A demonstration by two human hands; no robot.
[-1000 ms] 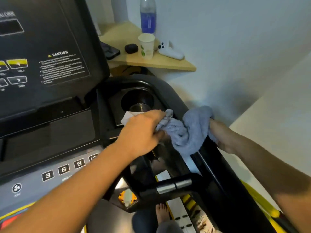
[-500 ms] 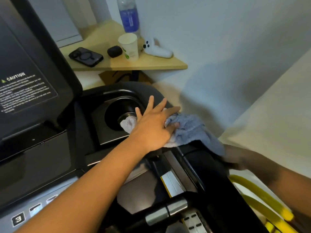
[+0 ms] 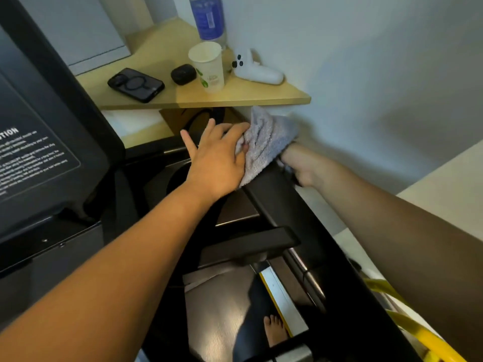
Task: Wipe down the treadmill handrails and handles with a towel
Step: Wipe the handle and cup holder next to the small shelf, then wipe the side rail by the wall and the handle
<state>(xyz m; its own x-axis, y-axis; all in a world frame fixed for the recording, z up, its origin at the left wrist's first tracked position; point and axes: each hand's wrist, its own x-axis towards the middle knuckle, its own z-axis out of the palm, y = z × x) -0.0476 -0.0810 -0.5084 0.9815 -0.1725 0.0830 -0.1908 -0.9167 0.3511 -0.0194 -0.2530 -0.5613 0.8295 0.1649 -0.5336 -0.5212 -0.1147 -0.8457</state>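
- left hand [image 3: 217, 163] flat, fingers spread, pressing towel [image 3: 264, 142] onto handrail [image 3: 277, 194]
- right hand [image 3: 300, 165] beside handrail, grip unclear
- risk: wipe overshoots past handrail, knocks paper cup [image 3: 207, 66]

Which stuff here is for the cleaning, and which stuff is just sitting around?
For the cleaning:
towel
right handrail
left hand, pressing the towel
right hand, at the towel's other end

Just sitting around, on the wooden shelf:
phone
paper cup
water bottle
small black case
white controller
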